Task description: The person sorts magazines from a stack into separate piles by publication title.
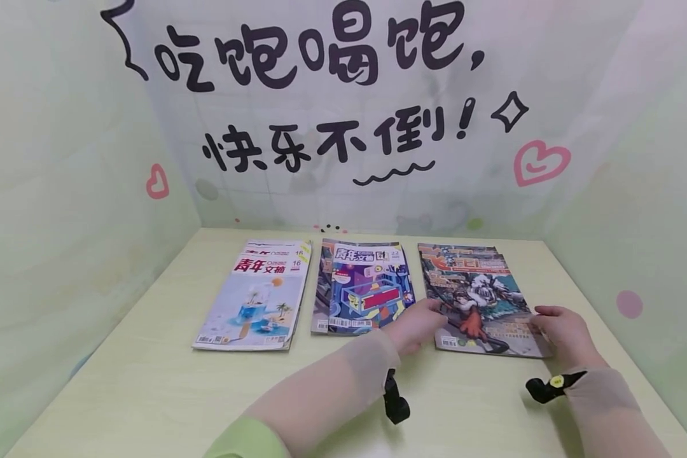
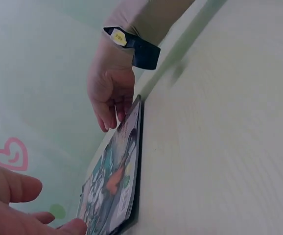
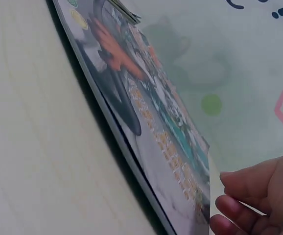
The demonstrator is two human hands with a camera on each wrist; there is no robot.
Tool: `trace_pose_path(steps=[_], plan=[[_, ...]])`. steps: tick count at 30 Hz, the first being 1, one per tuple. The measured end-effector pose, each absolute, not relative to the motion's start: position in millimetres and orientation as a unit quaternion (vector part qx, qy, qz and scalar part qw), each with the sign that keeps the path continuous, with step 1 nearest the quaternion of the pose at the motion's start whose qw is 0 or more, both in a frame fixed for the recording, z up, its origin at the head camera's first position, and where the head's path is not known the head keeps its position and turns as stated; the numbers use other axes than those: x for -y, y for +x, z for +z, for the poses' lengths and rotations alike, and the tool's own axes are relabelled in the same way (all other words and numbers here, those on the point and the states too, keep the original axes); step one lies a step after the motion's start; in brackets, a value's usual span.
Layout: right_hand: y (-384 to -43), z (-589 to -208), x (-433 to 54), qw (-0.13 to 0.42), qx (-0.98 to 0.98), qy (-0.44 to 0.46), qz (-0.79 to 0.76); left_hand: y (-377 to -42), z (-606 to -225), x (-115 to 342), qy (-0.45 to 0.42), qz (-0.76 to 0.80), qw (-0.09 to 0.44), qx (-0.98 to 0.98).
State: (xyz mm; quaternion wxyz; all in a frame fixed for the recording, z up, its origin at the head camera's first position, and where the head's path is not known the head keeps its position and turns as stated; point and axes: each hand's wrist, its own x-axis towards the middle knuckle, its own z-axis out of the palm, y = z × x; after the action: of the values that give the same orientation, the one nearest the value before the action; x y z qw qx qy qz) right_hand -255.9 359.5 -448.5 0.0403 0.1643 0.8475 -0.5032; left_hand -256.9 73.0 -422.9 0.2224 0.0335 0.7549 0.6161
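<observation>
On the right of the table lies a stack of comic magazines (image 1: 481, 299), its dark cover showing a figure in orange. My left hand (image 1: 418, 323) is at the stack's left edge, fingers loosely extended, with nothing visibly gripped. Along the opposite edge, my right hand (image 1: 567, 334) has its fingers slightly bent; in the right wrist view its fingertips (image 3: 229, 180) are close beside the cover's side. Whether they touch is hard to tell. The left wrist view shows the left fingers (image 2: 21, 188) near the magazine (image 2: 113, 171) and the right hand (image 2: 112, 93) at its far end.
In the middle lies a second magazine stack (image 1: 369, 289) with a purple cover on top. Farther left is a third stack (image 1: 254, 299) with a pale blue cover. All rest on a light wooden table (image 1: 149, 381), enclosed by printed cloth walls (image 1: 343, 203).
</observation>
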Motion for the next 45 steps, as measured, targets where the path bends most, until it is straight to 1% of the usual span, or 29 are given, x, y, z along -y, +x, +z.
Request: trace_pose_path(steps=[5,8,11,18,21,25,30,36,42,45], plan=[[-256.2,-436.7,-334.6,0.018,-0.873,0.118,-0.473,-265.5,-425.3,-45.0,0.042,0.606,0.202,-0.768],[-260.8,-430.5,-310.7,0.019,-0.872,0.087,-0.482,-274.7,-426.8,-23.2,0.037,0.606,0.187,-0.772],[-268.8,-428.8,-281.9,0.027,-0.861,0.082,-0.502,-283.3,-428.1,1.7,0.022,0.613,0.169,-0.771],[-285.7,-436.3,-219.0,0.068,-0.836,0.089,-0.537,-294.1,-432.5,50.8,-0.04,0.613,0.139,-0.777],[-290.4,-442.1,-196.2,0.063,-0.826,0.071,-0.556,-297.2,-437.3,63.7,-0.071,0.627,0.12,-0.767],[-293.9,-450.6,-172.0,0.056,-0.803,0.068,-0.589,-299.5,-445.2,74.5,-0.101,0.636,0.089,-0.76],[-295.8,-458.8,-155.9,0.036,-0.797,0.068,-0.599,-298.1,-451.6,80.7,-0.106,0.618,0.068,-0.776],[-296.9,-463.0,-152.8,0.034,-0.802,0.076,-0.592,-293.9,-443.5,79.7,-0.102,0.604,0.075,-0.787],[-295.5,-461.1,-148.8,0.036,-0.797,0.08,-0.598,-294.7,-442.0,80.3,-0.114,0.596,0.062,-0.792],[-294.7,-459.4,-147.0,0.036,-0.8,0.083,-0.593,-293.5,-442.4,80.6,-0.105,0.601,0.077,-0.789]])
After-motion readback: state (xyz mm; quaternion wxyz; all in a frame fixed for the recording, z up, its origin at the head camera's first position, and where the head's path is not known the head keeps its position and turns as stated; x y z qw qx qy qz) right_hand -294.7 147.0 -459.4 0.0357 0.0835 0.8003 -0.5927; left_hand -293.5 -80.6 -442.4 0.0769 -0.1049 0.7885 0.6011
